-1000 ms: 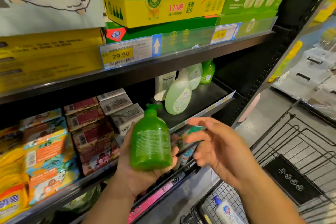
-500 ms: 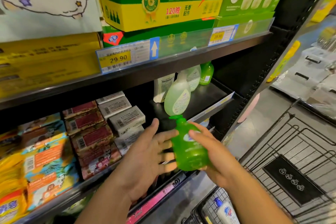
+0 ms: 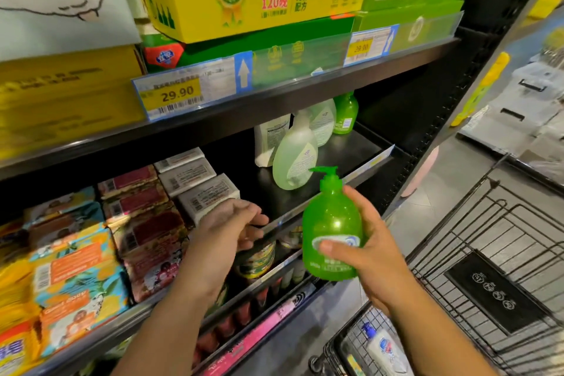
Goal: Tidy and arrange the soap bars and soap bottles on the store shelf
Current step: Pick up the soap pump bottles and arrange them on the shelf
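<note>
With the right hand (image 3: 370, 256), grips the green pump bottle (image 3: 331, 223) round its lower belly, thumb across the label in front, fingers wrapped behind. In the head view, holds it upright in the air, just in front of the shelf (image 3: 363, 146) edge and a little below the pale bottle (image 3: 294, 159) that stands there. Leaves the left hand (image 3: 230, 224) released, fingers loosely curled on nothing, near the shelf lip and just beside the white soap bars (image 3: 207, 197).

Looks like stiff, glossy plastic. Appears full, so probably fairly heavy for one hand and weighted low. Likely slick on the smooth shoulders. Better taken round the broad belly, where the label gives some purchase, or at the narrow neck under the pump. Best not lifted by the pump spout (image 3: 323, 170), which may turn or press down. Unlikely to crack from a bump, yet could knock over its neighbours. Calls for a spot on the bare black shelf, perhaps nearer the matching green bottle at the back (image 3: 346, 114).
</note>
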A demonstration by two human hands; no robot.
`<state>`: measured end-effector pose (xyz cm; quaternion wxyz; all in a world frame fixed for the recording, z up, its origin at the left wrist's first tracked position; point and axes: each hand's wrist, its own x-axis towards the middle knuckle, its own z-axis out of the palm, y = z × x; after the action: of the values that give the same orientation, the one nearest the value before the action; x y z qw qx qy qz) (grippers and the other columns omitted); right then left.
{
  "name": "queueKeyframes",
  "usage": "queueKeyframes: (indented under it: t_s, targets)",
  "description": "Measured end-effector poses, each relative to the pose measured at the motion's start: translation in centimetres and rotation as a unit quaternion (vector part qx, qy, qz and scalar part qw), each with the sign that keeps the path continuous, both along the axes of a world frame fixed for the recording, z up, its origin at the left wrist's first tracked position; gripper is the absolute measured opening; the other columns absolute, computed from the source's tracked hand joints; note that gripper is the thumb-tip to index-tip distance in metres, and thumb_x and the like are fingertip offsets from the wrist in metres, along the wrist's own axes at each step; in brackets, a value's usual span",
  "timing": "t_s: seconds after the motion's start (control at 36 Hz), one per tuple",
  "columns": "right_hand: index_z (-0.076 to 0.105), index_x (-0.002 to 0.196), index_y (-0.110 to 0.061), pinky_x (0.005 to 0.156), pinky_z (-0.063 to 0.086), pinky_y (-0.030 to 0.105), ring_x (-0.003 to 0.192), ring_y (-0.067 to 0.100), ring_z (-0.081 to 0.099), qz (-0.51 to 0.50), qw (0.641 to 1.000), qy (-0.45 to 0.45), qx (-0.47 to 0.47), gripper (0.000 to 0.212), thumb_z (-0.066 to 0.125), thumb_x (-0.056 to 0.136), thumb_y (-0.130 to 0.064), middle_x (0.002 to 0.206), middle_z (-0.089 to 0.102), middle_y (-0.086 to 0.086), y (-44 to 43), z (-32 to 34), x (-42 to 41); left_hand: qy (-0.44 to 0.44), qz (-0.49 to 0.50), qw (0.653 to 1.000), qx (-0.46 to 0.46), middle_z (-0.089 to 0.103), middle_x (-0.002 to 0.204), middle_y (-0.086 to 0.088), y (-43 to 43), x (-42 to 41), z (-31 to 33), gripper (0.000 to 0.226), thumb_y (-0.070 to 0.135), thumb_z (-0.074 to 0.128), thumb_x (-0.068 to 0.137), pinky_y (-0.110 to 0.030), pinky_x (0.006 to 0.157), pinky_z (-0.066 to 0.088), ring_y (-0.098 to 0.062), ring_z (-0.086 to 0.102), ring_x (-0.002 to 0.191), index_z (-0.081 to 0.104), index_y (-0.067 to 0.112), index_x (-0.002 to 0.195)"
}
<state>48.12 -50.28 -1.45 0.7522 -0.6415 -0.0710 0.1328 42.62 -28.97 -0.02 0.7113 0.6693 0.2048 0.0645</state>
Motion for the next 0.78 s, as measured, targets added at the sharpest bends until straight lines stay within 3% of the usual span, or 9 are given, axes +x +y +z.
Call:
queueKeyframes:
  t_s: [0.08,0.17,0.25,0.36,0.44,0.53,0.58,0.69,0.78]
  targets:
    - [0.052,0.133,-0.04,0.097,0.053,0.052,0.118,0.027,0.061,0.006,0.975,-0.173,-0.142,0.096,0.095,0.047,-0.035,0.132,0.056,0.002,-0.6,-0.7,0.3,0.003,-0.004,0.99,0.139,0.074,0.091,0.011,0.9,0.4,-0.6,0.013,0.028,0.061,0.097,-0.031,0.081,0.05,-0.009,0.068,0.089,0.07,0.028,0.088]
    - [0.049,0.127,-0.043,0.101,0.048,0.049,0.121,0.019,0.054,-0.006,0.94,-0.277,-0.199,0.087,0.091,0.051,-0.04,0.127,0.047,-0.013,-0.9,-1.4,0.9,0.028,-0.026,0.962,0.27,0.067,0.085,0.026,1.4,0.8,-1.1,0.007,0.035,0.061,0.096,-0.022,0.07,0.045,0.008,0.061,0.078,0.065,0.032,0.091]
    - [0.046,0.123,-0.046,0.1,0.048,0.051,0.12,0.02,0.053,-0.023,0.936,-0.294,-0.191,0.085,0.09,0.05,-0.041,0.127,0.047,-0.005,-1.1,-2.3,1.9,0.075,-0.071,0.916,0.386,0.066,0.088,0.021,1.6,1.7,-1.7,0.007,0.044,0.056,0.097,-0.03,0.074,0.051,0.001,0.061,0.082,0.058,0.039,0.101]
    - [0.04,0.116,-0.061,0.097,0.05,0.05,0.117,0.021,0.054,-0.042,0.939,-0.278,-0.195,0.085,0.088,0.048,-0.043,0.125,0.046,0.005,-1.6,-3.0,4.0,0.088,-0.152,0.817,0.549,0.053,0.124,0.015,0.7,3.7,-3.0,0.034,0.043,0.051,0.098,-0.028,0.093,0.042,-0.009,0.051,0.11,0.052,0.036,0.132]
    - [0.037,0.122,-0.064,0.104,0.047,0.038,0.122,0.014,0.051,-0.068,0.928,-0.292,-0.221,0.089,0.086,0.05,-0.047,0.127,0.042,-0.006,-2.3,-3.5,6.6,0.081,-0.198,0.778,0.59,0.044,0.143,0.01,-0.6,5.4,-4.4,0.045,0.043,0.048,0.098,-0.032,0.107,0.035,-0.016,0.039,0.131,0.047,0.029,0.141]
    - [0.05,0.134,-0.029,0.105,0.036,0.014,0.122,0.004,0.043,-0.09,0.907,-0.321,-0.258,0.09,0.089,0.053,-0.042,0.124,0.041,-0.002,-2.9,-3.9,9.9,0.113,-0.208,0.754,0.613,0.041,0.148,0.01,-1.6,7.3,-5.5,0.052,0.051,0.041,0.098,-0.033,0.109,0.031,-0.018,0.034,0.137,0.041,0.03,0.145]
    - [0.052,0.132,-0.018,0.103,0.034,0.009,0.121,0.007,0.042,-0.103,0.898,-0.331,-0.269,0.088,0.09,0.054,-0.036,0.121,0.039,-0.003,-3.2,-3.9,12.3,0.143,-0.209,0.747,0.614,0.038,0.148,0.011,-2.1,8.3,-5.9,0.053,0.056,0.036,0.099,-0.034,0.109,0.031,-0.017,0.031,0.137,0.038,0.032,0.146]
    - [0.045,0.128,-0.031,0.096,0.028,-0.001,0.115,-0.017,0.035,-0.121,0.892,-0.337,-0.274,0.088,0.097,0.057,-0.021,0.121,0.036,-0.003,-3.3,-3.3,16.8,0.153,-0.166,0.732,0.643,0.054,0.129,0.008,-3.0,9.4,-6.8,0.078,0.071,0.005,0.083,-0.039,0.1,0.042,-0.02,0.047,0.122,0.055,0.032,0.128]
    - [0.044,0.126,-0.032,0.09,0.025,-0.006,0.106,-0.008,0.039,-0.127,0.889,-0.342,-0.277,0.085,0.095,0.06,-0.017,0.121,0.034,-0.002,-2.7,-3.0,19.9,0.14,-0.113,0.738,0.65,0.061,0.114,0.009,-3.1,9.5,-7.7,0.073,0.072,0.01,0.086,-0.041,0.091,0.047,-0.022,0.055,0.11,0.064,0.03,0.114]
